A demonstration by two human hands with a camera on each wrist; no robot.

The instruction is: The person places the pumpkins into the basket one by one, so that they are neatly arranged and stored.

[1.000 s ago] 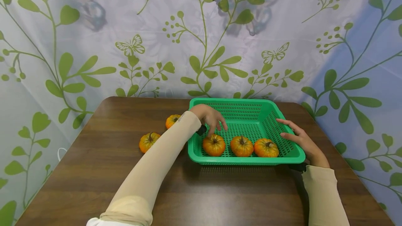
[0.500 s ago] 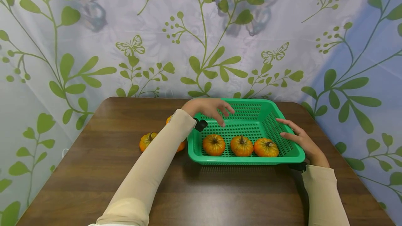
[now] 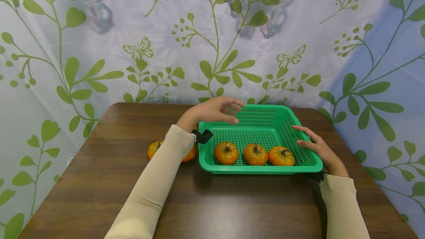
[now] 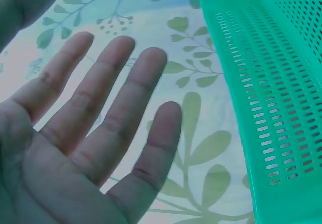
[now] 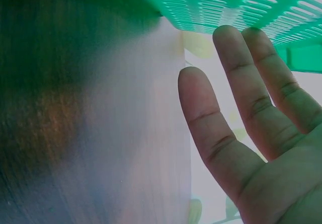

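My left hand [image 3: 216, 110] hovers over the back left rim of a green plastic basket [image 3: 259, 170], fingers spread and holding nothing. The left wrist view shows its bare palm [image 4: 55, 183] beside the basket wall [image 4: 271, 128]. My right hand [image 3: 320, 150] rests at the basket's right side, with thumb and forefinger over the rim. In the right wrist view its other fingers [image 5: 236, 63] are straight, near the outer wall. Along the basket's front lie three small orange pumpkins: left [image 3: 226, 153], middle [image 3: 255, 154] and right [image 3: 281, 156].
Left of the basket, more pumpkins sit on the brown wooden table [image 3: 252, 205]. One pumpkin [image 3: 153, 149] and another pumpkin [image 3: 190, 154] are partly covered by the left sleeve [image 3: 156, 180]. A leaf-patterned curtain [image 3: 186, 54] hangs behind the table.
My left hand has risen from beside the left pumpkin in the basket and moved back and left. My right hand and the basket have stayed where they were.
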